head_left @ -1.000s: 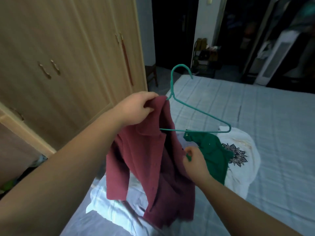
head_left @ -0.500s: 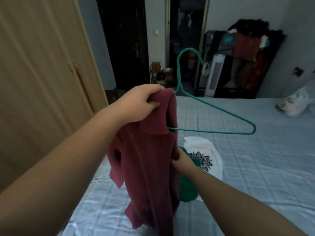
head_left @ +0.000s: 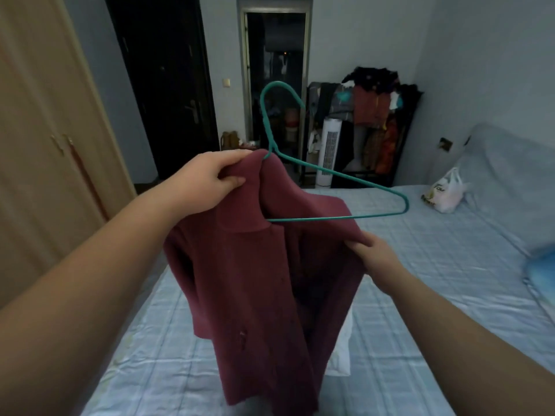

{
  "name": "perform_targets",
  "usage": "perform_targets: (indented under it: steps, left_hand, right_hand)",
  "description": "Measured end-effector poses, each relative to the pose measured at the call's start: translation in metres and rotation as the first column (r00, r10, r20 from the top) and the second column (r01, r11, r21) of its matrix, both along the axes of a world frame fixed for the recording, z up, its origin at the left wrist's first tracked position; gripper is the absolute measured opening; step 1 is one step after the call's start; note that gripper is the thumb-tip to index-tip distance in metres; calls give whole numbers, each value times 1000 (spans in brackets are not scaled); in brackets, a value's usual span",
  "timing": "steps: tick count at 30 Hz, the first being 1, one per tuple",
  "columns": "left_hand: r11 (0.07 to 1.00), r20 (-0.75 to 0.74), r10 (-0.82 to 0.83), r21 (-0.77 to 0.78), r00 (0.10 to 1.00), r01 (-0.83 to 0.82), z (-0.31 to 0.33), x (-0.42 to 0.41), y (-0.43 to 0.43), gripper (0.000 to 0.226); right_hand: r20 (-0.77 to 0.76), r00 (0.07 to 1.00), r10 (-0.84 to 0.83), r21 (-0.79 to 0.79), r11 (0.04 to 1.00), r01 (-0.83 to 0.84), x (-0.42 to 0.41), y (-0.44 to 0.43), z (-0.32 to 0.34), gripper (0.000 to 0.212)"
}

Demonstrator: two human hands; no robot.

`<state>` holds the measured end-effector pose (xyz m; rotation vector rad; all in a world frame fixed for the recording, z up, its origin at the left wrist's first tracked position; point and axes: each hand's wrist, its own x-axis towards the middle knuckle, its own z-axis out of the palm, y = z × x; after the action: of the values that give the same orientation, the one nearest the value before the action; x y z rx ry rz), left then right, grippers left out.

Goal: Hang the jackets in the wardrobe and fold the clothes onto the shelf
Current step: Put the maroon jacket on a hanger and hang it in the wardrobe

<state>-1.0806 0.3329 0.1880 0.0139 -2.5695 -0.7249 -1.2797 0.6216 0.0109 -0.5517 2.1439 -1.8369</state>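
jacket: dark red soft-fabric collared jacket (head_left: 258,283), held up in the air over the near end of the bed, not resting on anything
hanger: thin teal wire hanger (head_left: 336,175), left shoulder of the jacket looks to be on it, the right arm of the wire is bare and sticks out past the fabric
left hand: left hand (head_left: 207,181) is clamped on the collar right by the hanger's neck, carrying the whole thing
right hand: right hand (head_left: 375,256) pinches the jacket's loose right front edge, well below the bare wire
progress: I'd say halfway through dressing the hanger; right shoulder still needs pulling over the wire, then it has to go in the wardrobe. Folding doesn't look started from here
wardrobe: light wooden wardrobe (head_left: 45,139) along the left edge of the view, doors closed, so that'll need a free hand
bed: pale blue checked sheet (head_left: 420,265), something white (head_left: 342,349) peeks out behind the jacket hem
further off: plastic bag (head_left: 444,190) at the bed's far right edge, white tower fan (head_left: 329,151) and a cluttered dark clothes rack (head_left: 378,121) by the back wall
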Motion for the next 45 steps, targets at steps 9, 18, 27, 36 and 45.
perform_targets:
  steps: [9, 18, 27, 36, 45]
  left_hand:
    - [1000, 251, -21, -4, 968, 23, -31, -4, -17, 73]
    - [961, 189, 165, -252, 968, -114, -53, -6, -4, 77]
    - [986, 141, 160, 17, 977, -164, -61, -26, 44, 46]
    - [858, -39, 338, 424, 940, -291, -50, -26, 49, 16]
    - [851, -87, 255, 493, 963, -181, -32, -27, 64, 25]
  right_hand:
    - [440, 886, 148, -189, 979, -70, -19, 29, 59, 39]
    - [126, 991, -41, -122, 991, 57, 0, 14, 113, 20]
    - [-41, 998, 52, -313, 948, -62, 87, -29, 109, 16]
    - [-221, 959, 180, 286, 952, -112, 109, -1, -12, 77]
    - [43, 972, 233, 478, 849, -225, 69, 58, 70, 27]
